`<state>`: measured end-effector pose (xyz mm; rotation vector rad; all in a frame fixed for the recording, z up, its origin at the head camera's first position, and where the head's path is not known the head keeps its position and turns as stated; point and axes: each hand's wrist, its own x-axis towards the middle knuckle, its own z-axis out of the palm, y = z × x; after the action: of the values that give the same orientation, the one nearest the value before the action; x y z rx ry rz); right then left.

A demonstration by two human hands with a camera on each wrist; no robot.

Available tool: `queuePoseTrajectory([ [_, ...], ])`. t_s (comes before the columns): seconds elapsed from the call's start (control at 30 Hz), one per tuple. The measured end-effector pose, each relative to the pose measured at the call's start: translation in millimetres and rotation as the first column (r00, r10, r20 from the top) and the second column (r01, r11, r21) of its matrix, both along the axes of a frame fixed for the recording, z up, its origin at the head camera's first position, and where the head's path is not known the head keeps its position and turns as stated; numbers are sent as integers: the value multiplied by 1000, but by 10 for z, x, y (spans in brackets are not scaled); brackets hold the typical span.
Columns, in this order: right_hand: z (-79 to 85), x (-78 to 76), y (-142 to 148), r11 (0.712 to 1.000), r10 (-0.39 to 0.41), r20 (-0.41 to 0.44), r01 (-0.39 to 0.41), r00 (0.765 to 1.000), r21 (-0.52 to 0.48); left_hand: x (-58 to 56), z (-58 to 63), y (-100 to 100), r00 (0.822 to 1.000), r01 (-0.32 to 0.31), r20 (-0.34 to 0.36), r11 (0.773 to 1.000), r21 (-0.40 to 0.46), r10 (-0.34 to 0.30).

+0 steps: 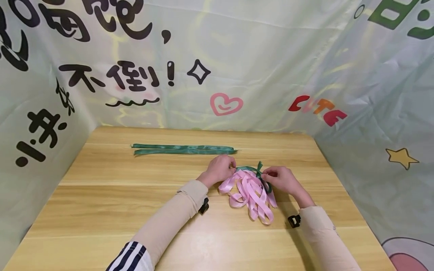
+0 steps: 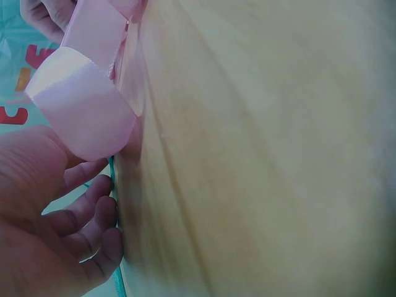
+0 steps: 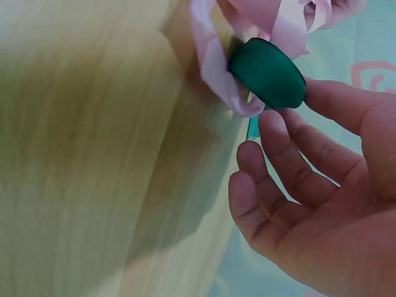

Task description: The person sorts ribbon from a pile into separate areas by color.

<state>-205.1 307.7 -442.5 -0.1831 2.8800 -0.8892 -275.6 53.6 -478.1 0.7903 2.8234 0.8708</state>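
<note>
A bunch of looped pink ribbon (image 1: 250, 190) lies on the table, with a green ribbon (image 1: 246, 168) threaded along its top and crossed into a small knot or bow at the right. At the bunch's upper left, my left hand (image 1: 219, 169) pinches the green ribbon's end. In the left wrist view a pink loop (image 2: 86, 111) covers that thumb and index tip. My right hand (image 1: 281, 180) pinches the green ribbon beside the knot. Up close in the right wrist view, a green loop (image 3: 269, 74) sits against the thumb, while the other right fingers (image 3: 297, 167) are loosely bent.
Behind the left hand, two strips of green ribbon (image 1: 184, 152) lie side by side on the wooden table (image 1: 118, 210). A printed cloth (image 1: 264, 67) with lettering and drawings hangs around the table's back and sides.
</note>
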Motion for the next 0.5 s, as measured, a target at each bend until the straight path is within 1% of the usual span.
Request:
queuePoseTrajectory([
  [0.27, -13, -23, -12, 1000, 23, 5, -23, 1000, 15, 4, 8, -3, 1000, 12, -11, 1000, -2, -12],
  [0.5, -14, -33, -33, 1000, 8, -7, -8, 1000, -18, -6, 16, -37, 999, 38, -19, 999, 13, -37],
])
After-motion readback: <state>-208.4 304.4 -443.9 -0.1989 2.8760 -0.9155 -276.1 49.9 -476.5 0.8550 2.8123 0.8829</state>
